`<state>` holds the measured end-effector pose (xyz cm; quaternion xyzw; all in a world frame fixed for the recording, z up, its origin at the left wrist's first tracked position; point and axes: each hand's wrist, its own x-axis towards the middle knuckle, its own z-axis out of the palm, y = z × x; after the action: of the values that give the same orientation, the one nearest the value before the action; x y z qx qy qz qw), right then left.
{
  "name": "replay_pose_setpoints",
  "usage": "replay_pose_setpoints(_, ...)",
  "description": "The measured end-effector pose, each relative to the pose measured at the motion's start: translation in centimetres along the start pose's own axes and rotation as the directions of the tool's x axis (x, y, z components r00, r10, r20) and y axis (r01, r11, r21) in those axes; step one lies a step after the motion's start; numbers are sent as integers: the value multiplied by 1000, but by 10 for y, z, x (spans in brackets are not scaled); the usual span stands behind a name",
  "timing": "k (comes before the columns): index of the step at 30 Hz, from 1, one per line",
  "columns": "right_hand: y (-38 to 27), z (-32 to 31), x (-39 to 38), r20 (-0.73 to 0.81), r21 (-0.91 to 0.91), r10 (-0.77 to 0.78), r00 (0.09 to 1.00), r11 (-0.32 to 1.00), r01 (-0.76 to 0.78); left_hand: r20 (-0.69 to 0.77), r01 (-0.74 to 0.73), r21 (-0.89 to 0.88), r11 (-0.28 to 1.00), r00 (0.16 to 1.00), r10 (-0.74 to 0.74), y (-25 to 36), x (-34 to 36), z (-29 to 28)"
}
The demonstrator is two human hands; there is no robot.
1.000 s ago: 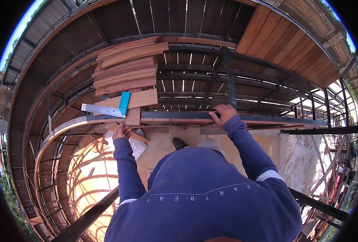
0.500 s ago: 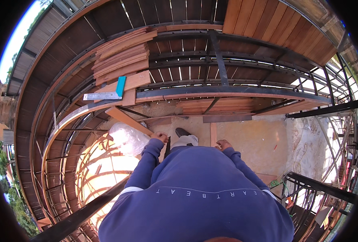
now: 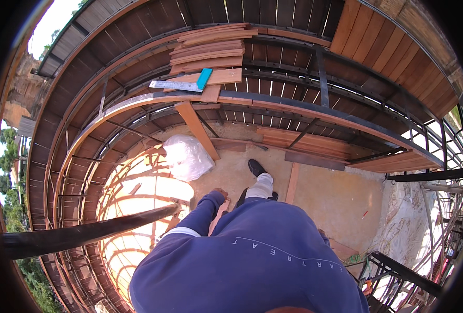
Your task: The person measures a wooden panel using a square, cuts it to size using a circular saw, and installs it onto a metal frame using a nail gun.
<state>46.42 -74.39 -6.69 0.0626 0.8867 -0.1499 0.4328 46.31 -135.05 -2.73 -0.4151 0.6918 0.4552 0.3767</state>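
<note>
My left hand (image 3: 219, 194) hangs low by my body, over the floor and near a pinkish board; its fingers are too small and partly hidden to read. My right hand (image 3: 321, 233) is almost wholly behind my body on the right, with only a sliver showing. My dark shoe (image 3: 255, 168) is on the concrete floor (image 3: 336, 193). Beyond, a square with a teal handle (image 3: 204, 79) and steel blade lies on a wooden board (image 3: 226, 76), beside a stack of reddish planks (image 3: 206, 52) on the curved steel framework. A single plank (image 3: 197, 130) leans from the rail.
A curved rail (image 3: 289, 104) crosses ahead. A white plastic bundle (image 3: 187, 156) sits left of my foot, loose planks (image 3: 304, 143) lie under the rail, dark steel bars (image 3: 85, 232) project at lower left and lower right, and whitish sheeting (image 3: 398, 219) is at the right.
Both hands have left the rail and dropped toward my body, the right almost out of sight. My legs show more; the rail and square sit higher in the picture.
</note>
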Motion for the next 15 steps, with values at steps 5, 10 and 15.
replay_pose_setpoints(5,-91,-33,7,-120,475,25,992,879,35,46,125,22,992,991,-126,-38,20,-4)
replay_pose_setpoints(10,-111,-47,9,-189,592,42,981,802,80,-14,45,-99,994,999,-46,-32,10,-4)
replay_pose_setpoints(15,-62,-19,29,-91,457,146,985,885,-89,-25,17,-145,989,999,-21,-19,5,-8)
